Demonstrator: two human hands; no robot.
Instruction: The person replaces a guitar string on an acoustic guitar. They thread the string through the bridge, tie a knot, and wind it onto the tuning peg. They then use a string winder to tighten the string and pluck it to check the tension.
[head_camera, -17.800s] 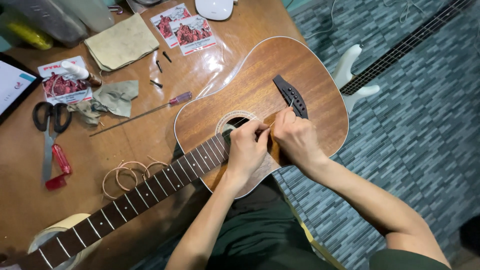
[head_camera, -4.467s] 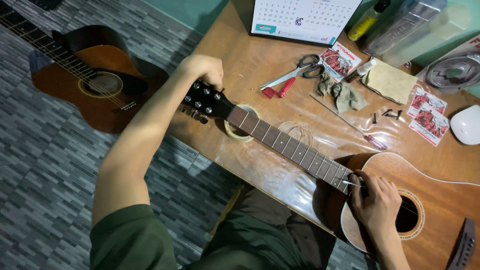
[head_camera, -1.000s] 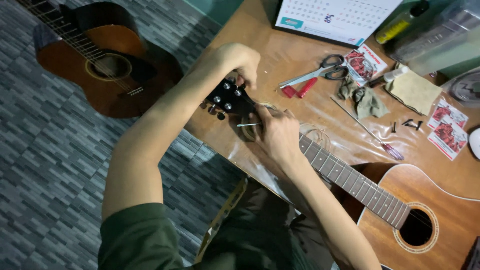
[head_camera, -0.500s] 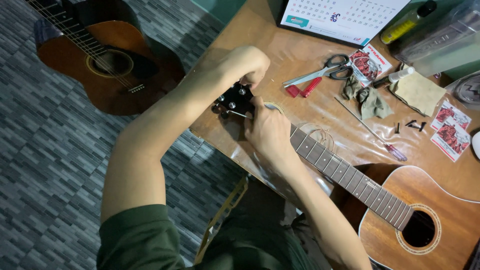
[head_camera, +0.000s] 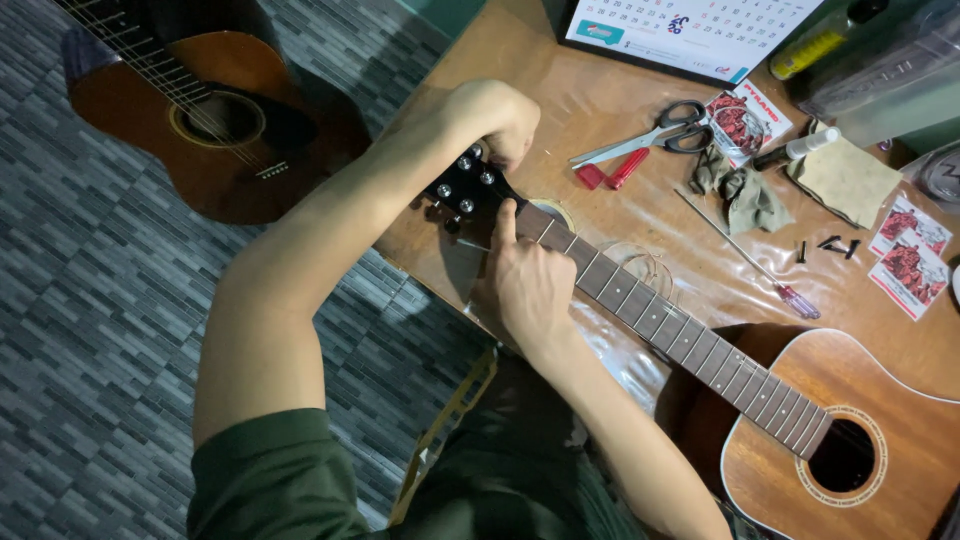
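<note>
My left hand (head_camera: 497, 112) curls over the guitar headstock (head_camera: 465, 188); my right hand (head_camera: 527, 285) grips the neck (head_camera: 650, 312) just below it.

The headstock overhangs the counter (head_camera: 600, 110) edge, open floor beneath; whether my left fingers pinch a tuning peg I can't quite tell. The guitar is brown, its dark fretboard running to a round soundhole (head_camera: 842, 455), body at the counter's near corner. Scissors (head_camera: 650, 135) lie well apart.
</note>
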